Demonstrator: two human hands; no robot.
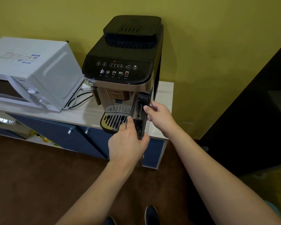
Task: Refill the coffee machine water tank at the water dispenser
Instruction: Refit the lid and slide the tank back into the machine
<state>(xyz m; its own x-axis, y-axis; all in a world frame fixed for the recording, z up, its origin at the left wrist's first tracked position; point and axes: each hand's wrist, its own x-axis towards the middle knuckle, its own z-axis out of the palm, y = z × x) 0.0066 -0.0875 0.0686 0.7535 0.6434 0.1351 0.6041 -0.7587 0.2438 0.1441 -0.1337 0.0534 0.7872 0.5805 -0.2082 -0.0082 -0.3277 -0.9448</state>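
- Dark translucent water tank (pixel 139 114) sits gripped between both hands at the coffee machine's (pixel 123 65) front right side.
- Left hand (pixel 127 143) clasps its near lower end; right hand (pixel 159 115) holds its right edge.
- Machine stands on a wooden counter (pixel 81 112), microwave (pixel 31 73) to its left.

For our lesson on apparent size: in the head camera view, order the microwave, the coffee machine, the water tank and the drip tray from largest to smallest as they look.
1. Coffee machine and microwave: look alike in size, unranked.
2. Water tank, partly hidden by the left hand and right hand.
3. Drip tray, though close to the tank.
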